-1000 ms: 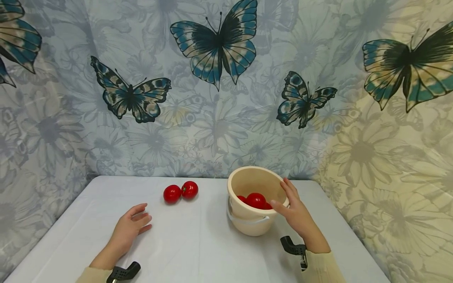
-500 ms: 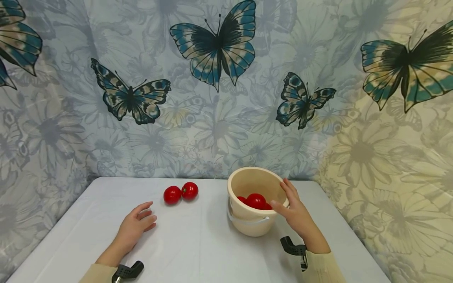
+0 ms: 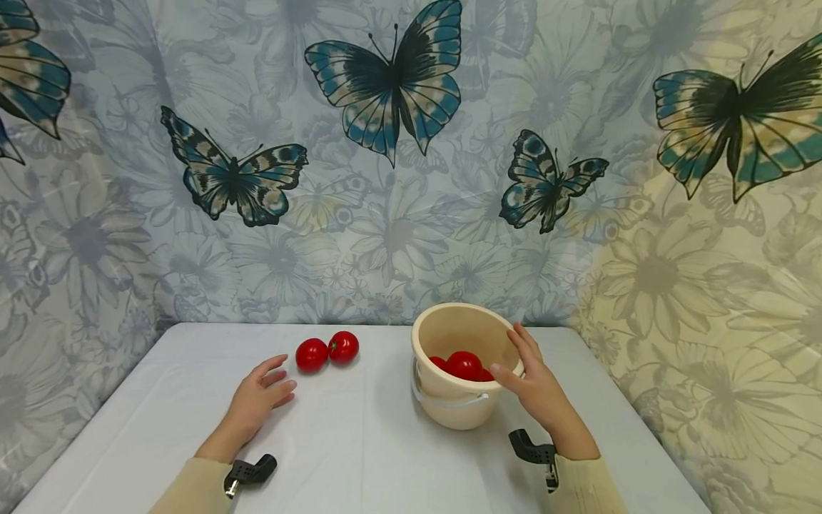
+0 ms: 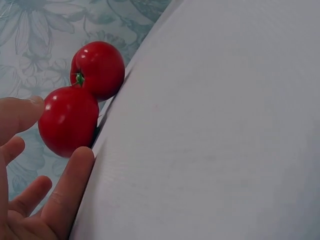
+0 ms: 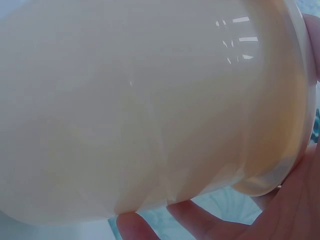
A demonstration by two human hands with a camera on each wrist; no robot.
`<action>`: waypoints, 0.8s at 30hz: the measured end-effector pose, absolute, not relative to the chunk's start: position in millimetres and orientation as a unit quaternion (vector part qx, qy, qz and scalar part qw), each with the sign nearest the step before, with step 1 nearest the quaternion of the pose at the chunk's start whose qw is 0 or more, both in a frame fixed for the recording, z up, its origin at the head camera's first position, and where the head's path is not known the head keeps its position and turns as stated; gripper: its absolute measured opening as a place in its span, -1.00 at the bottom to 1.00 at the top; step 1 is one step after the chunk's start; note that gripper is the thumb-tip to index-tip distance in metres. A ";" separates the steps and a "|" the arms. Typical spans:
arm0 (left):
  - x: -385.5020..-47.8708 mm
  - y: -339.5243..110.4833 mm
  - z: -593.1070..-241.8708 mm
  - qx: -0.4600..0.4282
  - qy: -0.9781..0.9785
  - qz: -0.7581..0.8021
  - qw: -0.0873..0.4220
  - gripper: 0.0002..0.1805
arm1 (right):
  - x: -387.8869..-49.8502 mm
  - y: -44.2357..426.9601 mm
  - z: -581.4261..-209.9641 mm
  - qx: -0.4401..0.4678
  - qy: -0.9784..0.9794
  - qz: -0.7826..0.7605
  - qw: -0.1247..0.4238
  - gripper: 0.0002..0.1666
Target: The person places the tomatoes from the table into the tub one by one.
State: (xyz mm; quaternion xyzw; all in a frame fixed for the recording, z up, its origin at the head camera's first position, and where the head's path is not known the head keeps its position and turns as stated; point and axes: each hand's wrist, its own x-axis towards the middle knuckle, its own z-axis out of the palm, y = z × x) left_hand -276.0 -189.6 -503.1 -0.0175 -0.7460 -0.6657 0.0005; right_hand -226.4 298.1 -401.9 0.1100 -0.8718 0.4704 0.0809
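Note:
Two red tomatoes lie side by side towards the back left of the table in the head view, a nearer tomato [image 3: 312, 355] and a farther tomato [image 3: 343, 348] with a green stem spot. My left hand [image 3: 254, 400] is just short of them, fingers spread and holding nothing; in the left wrist view its thumb and fingertips come near the closer tomato [image 4: 69, 121]. To the right stands a cream bucket [image 3: 457, 414] with several red tomatoes [image 3: 464, 365] inside. My right hand [image 3: 542, 391] grips its right rim, thumb over the edge and fingers along the outer wall [image 5: 150, 115].
The white table [image 3: 359, 457] ends at a wall covering [image 3: 398, 243] with butterflies and flowers. A pale bucket handle [image 3: 449, 402] hangs down the bucket's front. Black wrist mounts [image 3: 252, 470] sit at both cuffs.
My left hand has moved forward and to the right, closer to the two tomatoes on the table. The right hand and the bucket have stayed in place.

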 end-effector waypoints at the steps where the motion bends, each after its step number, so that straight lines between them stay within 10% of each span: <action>1: -277.7 -188.5 -503.4 -0.020 -0.747 -0.665 0.000 -0.26 | -226.2 298.4 -401.9 0.109 -0.873 0.469 0.081 0.03; 24: -305.2 -169.2 -500.5 -0.022 -0.713 -0.700 -0.025 -0.15 | -225.2 297.8 -401.9 0.113 -0.871 0.471 0.085 0.02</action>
